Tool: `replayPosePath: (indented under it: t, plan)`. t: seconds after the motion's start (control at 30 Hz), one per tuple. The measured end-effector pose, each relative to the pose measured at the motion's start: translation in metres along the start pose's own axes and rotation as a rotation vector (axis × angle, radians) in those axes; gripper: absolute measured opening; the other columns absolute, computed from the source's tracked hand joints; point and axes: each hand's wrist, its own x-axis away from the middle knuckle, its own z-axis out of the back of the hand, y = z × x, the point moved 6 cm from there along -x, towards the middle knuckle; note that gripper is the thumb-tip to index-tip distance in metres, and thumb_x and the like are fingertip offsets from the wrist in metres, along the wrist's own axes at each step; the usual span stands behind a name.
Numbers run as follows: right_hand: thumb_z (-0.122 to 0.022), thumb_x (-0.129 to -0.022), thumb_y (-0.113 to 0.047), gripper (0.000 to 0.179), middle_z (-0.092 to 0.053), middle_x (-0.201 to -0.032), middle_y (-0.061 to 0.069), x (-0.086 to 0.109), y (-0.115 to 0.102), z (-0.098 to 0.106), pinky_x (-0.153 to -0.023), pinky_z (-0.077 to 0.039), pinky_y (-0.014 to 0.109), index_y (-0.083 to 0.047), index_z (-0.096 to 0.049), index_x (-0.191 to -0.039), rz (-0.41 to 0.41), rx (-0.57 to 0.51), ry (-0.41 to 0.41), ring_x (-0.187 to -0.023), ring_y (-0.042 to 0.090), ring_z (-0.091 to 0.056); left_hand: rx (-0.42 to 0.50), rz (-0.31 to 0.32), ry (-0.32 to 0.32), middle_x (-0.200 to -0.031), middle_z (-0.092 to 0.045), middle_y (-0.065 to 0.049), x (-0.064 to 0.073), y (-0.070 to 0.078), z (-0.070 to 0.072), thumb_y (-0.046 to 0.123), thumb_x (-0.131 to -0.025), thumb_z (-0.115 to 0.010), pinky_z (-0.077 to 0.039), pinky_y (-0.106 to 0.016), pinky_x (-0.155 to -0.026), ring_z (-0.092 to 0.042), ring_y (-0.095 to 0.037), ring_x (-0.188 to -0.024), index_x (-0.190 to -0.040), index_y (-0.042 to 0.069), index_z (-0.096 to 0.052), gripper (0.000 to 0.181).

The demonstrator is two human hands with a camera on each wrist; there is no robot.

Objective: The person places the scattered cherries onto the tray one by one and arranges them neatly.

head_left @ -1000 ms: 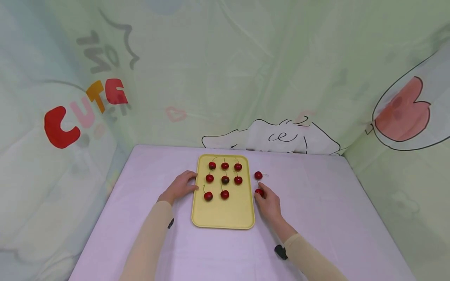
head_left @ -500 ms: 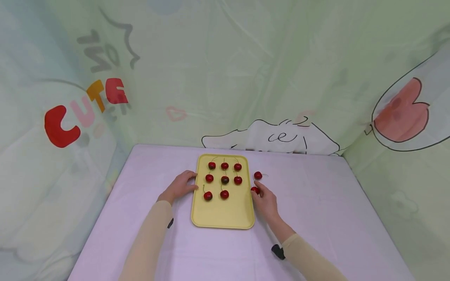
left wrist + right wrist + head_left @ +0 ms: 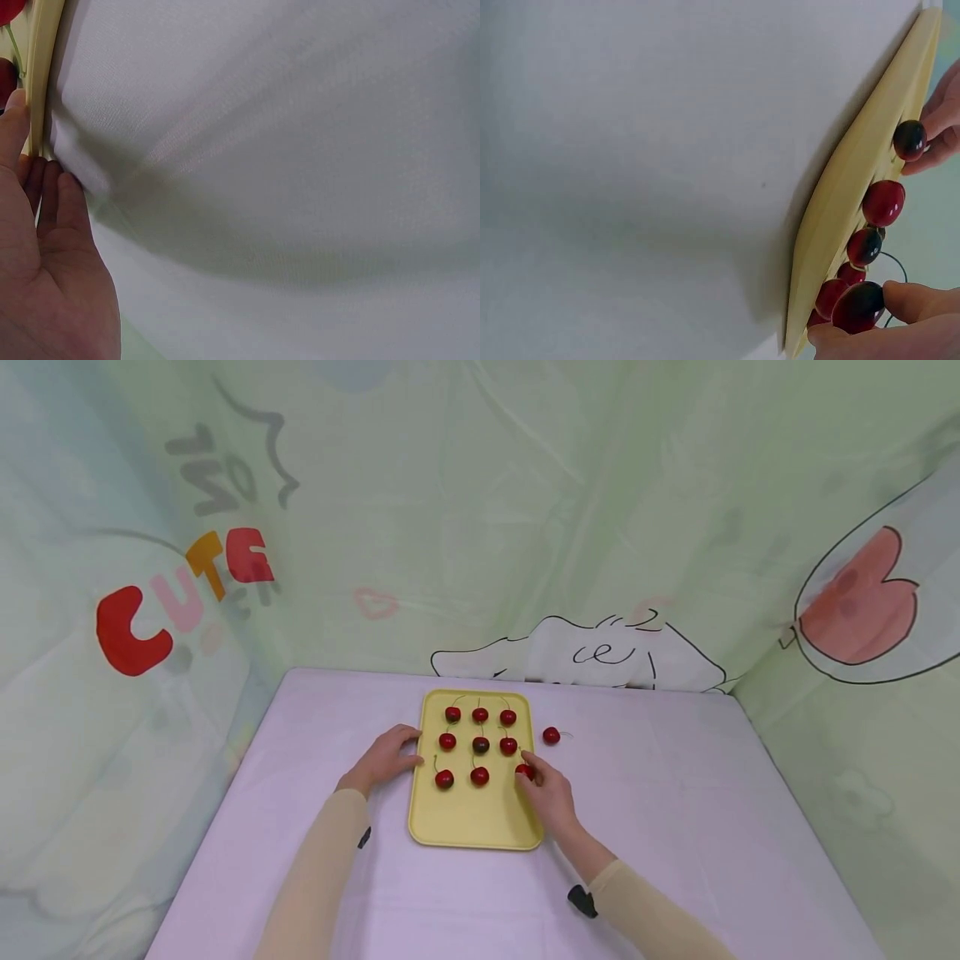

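A yellow tray (image 3: 476, 828) lies on the cloth, bearing rows of red cherries (image 3: 480, 745) with stems. At its left rim, my left hand (image 3: 384, 762) grips the edge; in the left wrist view the thumb (image 3: 15, 124) laps over the rim while the fingers (image 3: 71, 202) stay at the outer side. My right hand (image 3: 551, 797) pinches a cherry (image 3: 859, 307) between thumb and fingertips, over the right part of the tray. That cherry is level with the front row of two. Another cherry (image 3: 551, 736) rests on the cloth right of the tray.
Pale lilac cloth (image 3: 675, 827) covers the table. Printed curtains (image 3: 480, 527) hang along the back and both sides. A dark band (image 3: 582, 901) shows at my right wrist.
My right hand has carried its cherry leftward from the cloth, across the tray's right rim. The left hand stays at the left rim, and the other cherries have not moved.
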Motion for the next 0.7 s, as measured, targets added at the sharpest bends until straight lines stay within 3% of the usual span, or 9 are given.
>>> replayPosePath:
  t: [0.23,0.7]
  plan:
    - [-0.068,-0.092,-0.013,0.044,-0.058,-0.135,0.015,0.006,-0.002,-0.012,-0.106,-0.044,0.043,-0.005,-0.059,-0.134,0.065,0.071,-0.018,-0.129,0.033,-0.05,0.004,0.015,-0.006,-0.139,-0.051,-0.009,-0.001,-0.002,-0.001,0.024,-0.091,-0.071,-0.034,-0.039,-0.114,-0.045,-0.026,-0.132,-0.138,0.005,-0.053,0.054]
    - [-0.064,-0.093,-0.01,0.044,-0.058,-0.134,0.017,0.012,-0.012,-0.021,-0.106,-0.044,0.048,0.0,-0.056,-0.135,0.108,0.175,-0.046,-0.128,0.035,-0.05,0.004,0.011,-0.005,-0.139,-0.051,-0.011,0.0,0.001,0.001,0.022,-0.091,-0.071,-0.034,-0.04,-0.114,-0.045,-0.027,-0.132,-0.137,0.003,-0.053,0.053]
